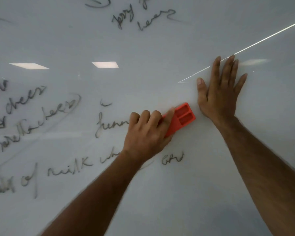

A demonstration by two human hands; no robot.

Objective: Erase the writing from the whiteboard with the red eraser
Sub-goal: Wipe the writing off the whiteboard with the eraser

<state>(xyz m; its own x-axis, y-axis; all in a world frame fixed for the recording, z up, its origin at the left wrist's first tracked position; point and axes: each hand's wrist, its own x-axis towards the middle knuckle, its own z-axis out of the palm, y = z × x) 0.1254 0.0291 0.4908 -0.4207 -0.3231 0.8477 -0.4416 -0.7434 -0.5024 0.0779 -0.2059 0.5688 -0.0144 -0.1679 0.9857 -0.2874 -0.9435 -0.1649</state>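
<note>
Your left hand (146,132) has its grip clenched on the red plastic block eraser (179,119), pressed flat to the glossy white whiteboard (160,40) mid-frame, just beside your right hand (220,94), which lies released, palm flat on the board. Judged progress: partial; the patch around and right of the eraser reads clean, but black handwritten marker writing (71,167) remains left, below and above. No containers in view, so nothing to log there.
</note>
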